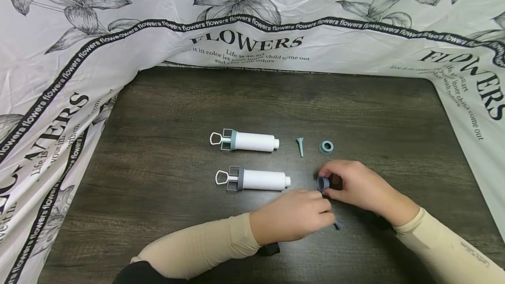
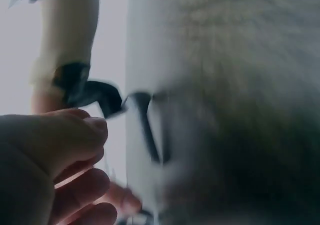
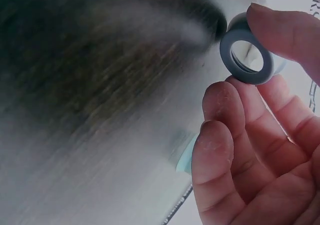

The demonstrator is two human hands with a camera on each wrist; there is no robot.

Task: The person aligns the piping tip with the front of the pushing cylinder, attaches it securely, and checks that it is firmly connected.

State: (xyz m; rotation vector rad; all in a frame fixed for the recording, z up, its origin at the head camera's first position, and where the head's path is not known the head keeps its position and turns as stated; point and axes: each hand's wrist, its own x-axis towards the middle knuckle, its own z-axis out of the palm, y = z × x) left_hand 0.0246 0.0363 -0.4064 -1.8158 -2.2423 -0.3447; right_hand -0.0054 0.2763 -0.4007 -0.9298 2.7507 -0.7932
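My right hand (image 1: 360, 185) pinches a grey ring cap (image 3: 246, 57) between thumb and fingers, just above the table. Close to it, on the left side, is my left hand (image 1: 293, 214), its fingers loosely bent; nothing shows in its grasp in the left wrist view. Beside the left fingertips lies a small grey funnel-shaped nozzle (image 1: 339, 225), also seen past the thumb as a slim flared nozzle (image 2: 145, 125). A white syringe-like barrel with a grey collar (image 1: 263, 179) lies left of the ring cap.
Farther back lies a matching white barrel with a teal collar (image 1: 254, 141). To its right are a teal nozzle (image 1: 301, 147) and a teal ring cap (image 1: 326, 147). Everything rests on a dark wooden table (image 1: 276, 100), with a flower-print cloth (image 1: 252, 3) around it.
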